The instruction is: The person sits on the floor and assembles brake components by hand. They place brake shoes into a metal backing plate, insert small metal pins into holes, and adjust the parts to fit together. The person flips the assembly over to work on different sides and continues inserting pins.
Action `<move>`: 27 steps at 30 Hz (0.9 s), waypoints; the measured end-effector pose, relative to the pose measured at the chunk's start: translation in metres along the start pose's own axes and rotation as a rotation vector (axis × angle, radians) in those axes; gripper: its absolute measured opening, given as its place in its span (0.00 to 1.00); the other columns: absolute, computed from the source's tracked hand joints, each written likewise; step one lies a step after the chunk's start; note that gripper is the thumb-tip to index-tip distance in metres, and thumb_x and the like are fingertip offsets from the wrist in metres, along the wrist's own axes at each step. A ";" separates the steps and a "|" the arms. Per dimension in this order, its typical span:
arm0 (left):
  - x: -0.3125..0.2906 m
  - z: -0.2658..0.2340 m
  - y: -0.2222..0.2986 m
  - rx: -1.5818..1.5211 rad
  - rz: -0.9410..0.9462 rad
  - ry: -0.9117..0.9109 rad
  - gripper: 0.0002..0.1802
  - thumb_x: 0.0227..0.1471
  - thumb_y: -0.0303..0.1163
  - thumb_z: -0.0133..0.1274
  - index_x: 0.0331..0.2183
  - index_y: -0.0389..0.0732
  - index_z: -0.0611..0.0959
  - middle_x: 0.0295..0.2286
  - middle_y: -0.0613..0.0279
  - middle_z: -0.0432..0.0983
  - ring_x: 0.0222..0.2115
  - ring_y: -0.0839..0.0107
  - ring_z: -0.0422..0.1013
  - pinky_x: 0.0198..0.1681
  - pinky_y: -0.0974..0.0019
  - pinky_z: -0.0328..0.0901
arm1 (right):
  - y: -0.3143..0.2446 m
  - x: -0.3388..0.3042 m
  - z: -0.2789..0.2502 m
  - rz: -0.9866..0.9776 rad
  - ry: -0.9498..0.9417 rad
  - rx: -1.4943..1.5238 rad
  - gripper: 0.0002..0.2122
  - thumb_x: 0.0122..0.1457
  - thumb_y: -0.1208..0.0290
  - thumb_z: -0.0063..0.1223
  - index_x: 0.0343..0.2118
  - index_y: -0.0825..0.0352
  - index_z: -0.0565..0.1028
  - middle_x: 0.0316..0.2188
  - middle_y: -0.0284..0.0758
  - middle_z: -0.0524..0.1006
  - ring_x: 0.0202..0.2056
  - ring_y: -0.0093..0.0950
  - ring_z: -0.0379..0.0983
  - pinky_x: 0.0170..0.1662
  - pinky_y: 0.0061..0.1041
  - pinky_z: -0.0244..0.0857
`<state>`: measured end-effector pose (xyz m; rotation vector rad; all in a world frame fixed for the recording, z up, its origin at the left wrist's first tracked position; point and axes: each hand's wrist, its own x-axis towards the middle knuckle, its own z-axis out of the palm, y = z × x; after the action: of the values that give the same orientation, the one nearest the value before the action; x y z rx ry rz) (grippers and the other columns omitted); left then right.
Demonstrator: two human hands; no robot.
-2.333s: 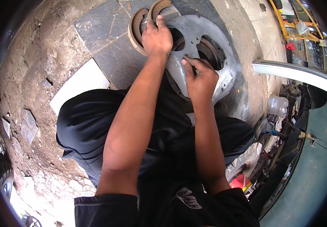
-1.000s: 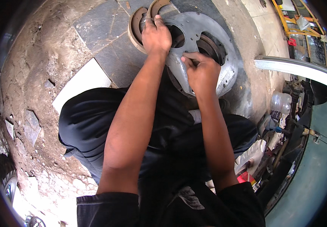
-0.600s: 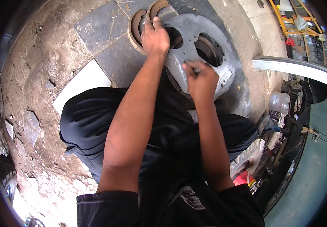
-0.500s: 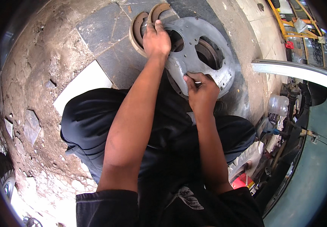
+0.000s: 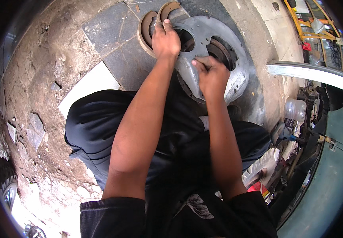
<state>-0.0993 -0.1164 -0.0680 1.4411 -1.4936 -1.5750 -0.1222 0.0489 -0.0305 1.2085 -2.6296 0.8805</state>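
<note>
A round grey metal backing plate [image 5: 241,75] with large cut-out openings leans in front of my legs, a dark ring-shaped part [image 5: 219,49] showing through one opening. My left hand [image 5: 166,41] is closed at the plate's left edge, its fingertips partly hidden. My right hand [image 5: 212,77] presses on the plate's bare grey face, thumb and curled fingers together; whatever they pinch is hidden. Two curved, rusty brake shoes [image 5: 145,29] lie just beyond my left hand, on the dark floor tiles [image 5: 106,29].
A white tile [image 5: 90,89] lies left of my knee on rough, broken ground. To the right stand a pale green vehicle panel [image 5: 322,190], a clear plastic bottle [image 5: 295,110] and a toothed wheel-like part [image 5: 263,164]. A yellow rack [image 5: 318,35] is at the far right.
My right hand has slid upward over the plate, toward the larger opening. The left hand stays at the plate's edge, nearly still.
</note>
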 end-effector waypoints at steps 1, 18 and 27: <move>0.000 0.000 0.001 -0.008 -0.007 0.011 0.35 0.72 0.52 0.37 0.61 0.29 0.75 0.59 0.34 0.73 0.62 0.40 0.67 0.66 0.47 0.60 | 0.001 0.003 0.000 0.031 -0.025 0.017 0.08 0.57 0.68 0.72 0.34 0.66 0.86 0.31 0.40 0.87 0.32 0.36 0.84 0.40 0.33 0.74; 0.001 -0.004 0.000 0.037 0.011 0.030 0.34 0.73 0.52 0.34 0.58 0.31 0.77 0.56 0.34 0.75 0.59 0.40 0.70 0.65 0.46 0.61 | -0.004 0.009 -0.004 -0.189 -0.198 0.053 0.07 0.52 0.71 0.73 0.32 0.65 0.86 0.30 0.37 0.86 0.33 0.41 0.80 0.40 0.40 0.73; 0.001 -0.001 -0.005 0.032 0.066 0.074 0.32 0.73 0.51 0.35 0.57 0.31 0.77 0.54 0.30 0.76 0.58 0.37 0.70 0.64 0.43 0.62 | -0.016 -0.008 -0.001 -0.190 -0.150 -0.087 0.06 0.51 0.76 0.73 0.30 0.64 0.85 0.24 0.40 0.80 0.26 0.41 0.77 0.32 0.38 0.71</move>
<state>-0.0970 -0.1161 -0.0731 1.4375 -1.5137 -1.4496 -0.1051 0.0468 -0.0252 1.5254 -2.5767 0.6606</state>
